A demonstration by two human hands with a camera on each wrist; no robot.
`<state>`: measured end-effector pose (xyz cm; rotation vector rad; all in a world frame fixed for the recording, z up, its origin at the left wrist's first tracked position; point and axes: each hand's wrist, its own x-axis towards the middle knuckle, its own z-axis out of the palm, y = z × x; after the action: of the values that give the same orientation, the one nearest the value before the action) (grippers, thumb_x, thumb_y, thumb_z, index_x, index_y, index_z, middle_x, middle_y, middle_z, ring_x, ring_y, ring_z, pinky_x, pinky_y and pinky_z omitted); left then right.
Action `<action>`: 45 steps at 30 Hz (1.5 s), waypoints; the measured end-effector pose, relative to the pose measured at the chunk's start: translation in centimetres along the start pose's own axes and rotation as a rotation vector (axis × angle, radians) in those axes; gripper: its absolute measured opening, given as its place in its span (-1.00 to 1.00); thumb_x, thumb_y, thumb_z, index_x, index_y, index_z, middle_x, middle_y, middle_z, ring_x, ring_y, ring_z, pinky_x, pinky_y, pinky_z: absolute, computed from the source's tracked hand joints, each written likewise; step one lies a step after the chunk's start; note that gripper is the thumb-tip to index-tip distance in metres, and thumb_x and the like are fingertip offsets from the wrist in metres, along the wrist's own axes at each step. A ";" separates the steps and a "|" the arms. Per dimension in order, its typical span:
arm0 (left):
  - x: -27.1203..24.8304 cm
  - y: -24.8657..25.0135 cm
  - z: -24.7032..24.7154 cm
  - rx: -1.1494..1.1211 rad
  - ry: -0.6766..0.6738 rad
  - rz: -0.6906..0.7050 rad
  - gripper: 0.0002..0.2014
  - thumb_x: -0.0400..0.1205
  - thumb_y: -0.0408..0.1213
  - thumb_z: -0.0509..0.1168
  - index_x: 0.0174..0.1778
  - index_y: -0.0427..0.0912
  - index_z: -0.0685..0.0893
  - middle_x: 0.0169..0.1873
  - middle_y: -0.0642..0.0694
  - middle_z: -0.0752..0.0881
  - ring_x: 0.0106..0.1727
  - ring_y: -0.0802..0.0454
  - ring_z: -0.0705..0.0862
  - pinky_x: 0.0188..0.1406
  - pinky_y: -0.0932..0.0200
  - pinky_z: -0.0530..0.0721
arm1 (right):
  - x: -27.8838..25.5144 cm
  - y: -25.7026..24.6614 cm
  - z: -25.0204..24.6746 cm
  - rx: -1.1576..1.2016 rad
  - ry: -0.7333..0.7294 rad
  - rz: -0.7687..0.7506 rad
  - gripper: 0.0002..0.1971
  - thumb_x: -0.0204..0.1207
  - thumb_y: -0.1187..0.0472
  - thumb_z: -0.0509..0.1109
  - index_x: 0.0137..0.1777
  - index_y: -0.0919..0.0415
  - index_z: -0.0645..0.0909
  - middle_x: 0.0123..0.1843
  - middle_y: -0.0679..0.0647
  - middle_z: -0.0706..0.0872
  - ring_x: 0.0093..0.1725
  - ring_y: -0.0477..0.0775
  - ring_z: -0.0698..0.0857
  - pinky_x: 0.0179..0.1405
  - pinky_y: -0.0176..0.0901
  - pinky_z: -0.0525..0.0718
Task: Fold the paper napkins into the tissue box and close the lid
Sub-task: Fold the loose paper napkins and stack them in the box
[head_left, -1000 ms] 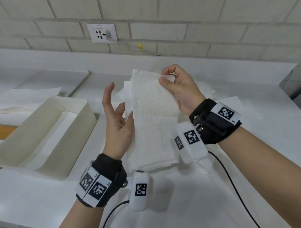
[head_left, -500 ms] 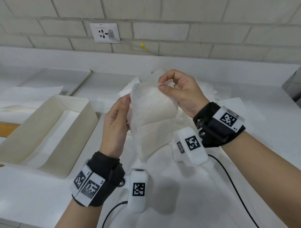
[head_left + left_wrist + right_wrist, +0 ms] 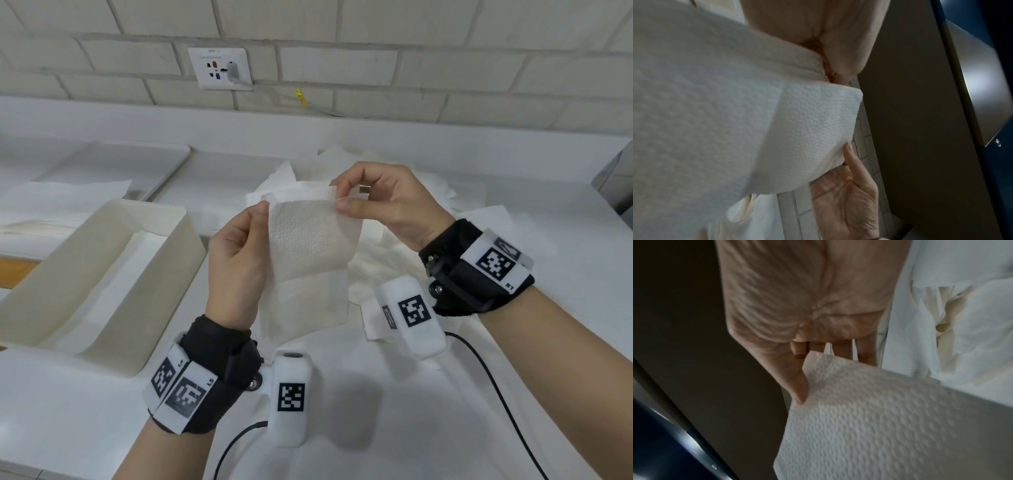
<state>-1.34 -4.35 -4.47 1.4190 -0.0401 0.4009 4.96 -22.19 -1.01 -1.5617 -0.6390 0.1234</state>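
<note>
White surface (image 3: pixel 394 428) below, you've got the folded napkin (image 3: pixel 310 260) up in the air, left hand (image 3: pixel 236 260) and right hand (image 3: pixel 387 205) pinching its top corners, so line those edges up before dropping it into the box (image 3: pixel 164 284) at your left.

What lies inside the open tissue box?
Inside the tissue box, a flat white napkin layer covers the bottom. Whatever lies under that layer is hidden.
</note>
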 end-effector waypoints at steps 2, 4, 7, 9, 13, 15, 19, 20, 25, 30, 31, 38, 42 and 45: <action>0.0 0.0 0.1 -0.014 -0.009 -0.007 -0.61 0.72 -0.12 0.16 -0.41 0.04 0.74 -0.39 0.06 0.62 -0.25 0.12 0.53 -0.20 0.22 0.50 | 0.0 0.1 0.3 -0.042 0.040 0.008 -0.93 0.23 0.16 0.55 -0.35 -0.02 0.72 -0.28 -0.14 0.72 -0.16 0.12 0.59 -0.03 -0.12 0.54; -0.2 0.2 0.2 -0.039 -0.030 -0.006 -0.60 0.67 0.03 0.09 -0.36 0.01 0.72 -0.33 0.00 0.68 -0.19 0.08 0.62 -0.14 0.25 0.54 | 0.2 0.1 0.5 -0.053 0.115 0.017 -0.92 0.25 0.19 0.56 -0.34 0.03 0.71 -0.32 -0.16 0.72 -0.21 0.10 0.57 -0.08 -0.15 0.53; -0.9 0.4 0.6 0.037 -0.107 0.088 -0.62 0.68 0.11 0.08 -0.16 -0.04 0.69 -0.28 0.17 0.76 -0.14 0.27 0.70 -0.12 0.41 0.59 | 0.3 0.0 1.0 -0.039 0.204 0.004 -0.88 0.37 0.34 0.48 -0.29 0.13 0.63 -0.37 -0.22 0.69 -0.28 -0.20 0.61 -0.18 -0.35 0.55; -1.1 0.4 0.8 0.035 -0.108 0.095 -0.82 0.58 -0.07 0.27 -0.19 -0.09 0.66 -0.36 0.22 0.74 -0.25 0.32 0.67 -0.22 0.42 0.59 | 0.4 -0.1 1.2 -0.041 0.242 -0.013 -0.91 0.35 0.30 0.46 -0.29 0.12 0.63 -0.38 -0.22 0.68 -0.27 -0.19 0.59 -0.16 -0.32 0.54; -0.6 -0.4 0.6 0.085 -0.036 0.101 -0.85 0.57 -0.08 0.35 -0.25 -0.02 0.71 -0.31 -0.03 0.68 -0.21 0.06 0.62 -0.17 0.06 0.60 | 0.4 -0.3 1.7 -0.048 0.255 -0.037 -0.93 0.32 0.25 0.46 -0.29 0.07 0.64 -0.34 -0.19 0.68 -0.21 0.00 0.57 -0.06 -0.16 0.54; -0.4 -0.4 0.8 0.082 -0.014 0.087 -0.86 0.62 -0.14 0.30 -0.19 -0.05 0.70 -0.31 0.05 0.71 -0.19 0.09 0.64 -0.13 0.08 0.61 | 0.2 -0.6 1.7 -0.060 0.247 -0.062 -0.92 0.35 0.26 0.47 -0.24 0.07 0.65 -0.26 -0.16 0.69 -0.19 0.03 0.58 -0.03 -0.14 0.56; 0.4 -0.7 0.8 0.084 0.059 0.036 -0.85 0.72 -0.28 0.22 -0.10 -0.14 0.68 -0.31 0.12 0.71 -0.26 0.24 0.66 -0.25 0.31 0.60 | -0.3 -0.5 0.4 -0.180 0.248 0.014 -0.78 0.47 0.33 0.46 -0.03 0.03 0.54 0.06 -0.07 0.62 -0.17 -0.10 0.66 0.02 -0.24 0.65; 0.6 -0.8 0.6 0.081 0.072 0.000 -0.85 0.72 -0.30 0.21 -0.11 -0.15 0.67 -0.30 0.08 0.71 -0.28 0.24 0.66 -0.28 0.31 0.60 | -0.6 -0.4 -0.1 -0.287 0.237 0.046 -0.76 0.46 0.33 0.46 -0.01 0.03 0.51 0.06 -0.06 0.59 -0.16 -0.14 0.66 -0.02 -0.29 0.65; 1.7 -1.2 -0.2 -0.073 0.056 -0.180 -0.66 0.33 -0.41 0.22 0.04 -0.23 0.60 -0.15 -0.04 0.73 -0.17 0.03 0.70 -0.27 0.21 0.65 | -3.2 2.9 -1.6 -1.028 -0.429 0.346 -0.73 0.43 0.04 0.47 0.03 0.16 0.60 -0.03 -0.06 0.54 -0.03 0.02 0.58 -0.02 -0.16 0.58; 1.5 -1.9 -0.2 -0.036 0.113 -0.135 -0.28 0.38 -0.53 0.28 0.39 0.17 0.32 0.05 -0.08 0.66 -0.04 0.03 0.69 -0.17 0.16 0.69 | -5.6 5.1 -0.1 -1.496 -0.952 0.405 -0.10 0.18 -0.30 0.51 0.48 0.09 0.35 0.34 0.09 0.36 0.23 0.11 0.37 0.20 -0.02 0.51; 1.4 -2.0 -0.1 -0.040 0.111 -0.118 -0.24 0.43 -0.59 0.27 0.37 0.28 0.28 0.07 -0.14 0.65 -0.02 -0.02 0.69 -0.18 0.14 0.69 | -5.8 4.9 0.1 -1.509 -0.948 0.378 -0.13 0.22 -0.24 0.52 0.47 0.11 0.32 0.32 0.09 0.34 0.23 0.12 0.37 0.14 -0.06 0.50; 1.1 -3.0 -1.0 0.109 0.103 -0.107 -0.52 0.52 -0.65 0.20 -0.05 0.10 0.72 0.09 0.00 0.72 0.00 0.08 0.65 -0.05 0.21 0.62 | -5.7 3.5 0.1 -1.466 -0.814 0.334 -0.69 0.61 0.17 0.20 0.34 0.09 0.45 0.26 0.08 0.39 0.09 0.08 0.43 -0.17 -0.14 0.36; 1.2 -2.9 -1.1 0.074 0.117 -0.147 -0.58 0.56 -0.61 0.18 -0.08 0.03 0.75 0.06 0.02 0.75 0.00 0.11 0.67 -0.09 0.38 0.61 | -5.5 2.7 -0.7 -1.388 -0.735 0.399 -0.51 0.64 0.34 0.08 0.50 -0.10 0.28 0.14 0.00 0.45 0.05 0.06 0.53 -0.11 -0.12 0.50; 1.4 -3.0 -1.1 0.076 0.126 -0.136 -0.62 0.56 -0.58 0.26 -0.03 0.06 0.75 0.14 0.02 0.74 0.14 0.00 0.69 0.08 0.24 0.64 | -5.2 2.0 -1.2 -1.353 -0.533 0.409 -0.52 0.59 0.41 0.12 0.46 0.01 0.34 0.11 0.12 0.59 0.05 0.17 0.62 -0.05 -0.04 0.59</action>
<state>0.61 -3.24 -7.18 1.4590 0.1743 0.3817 1.78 -25.59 -4.38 -3.0213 -0.8639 0.4985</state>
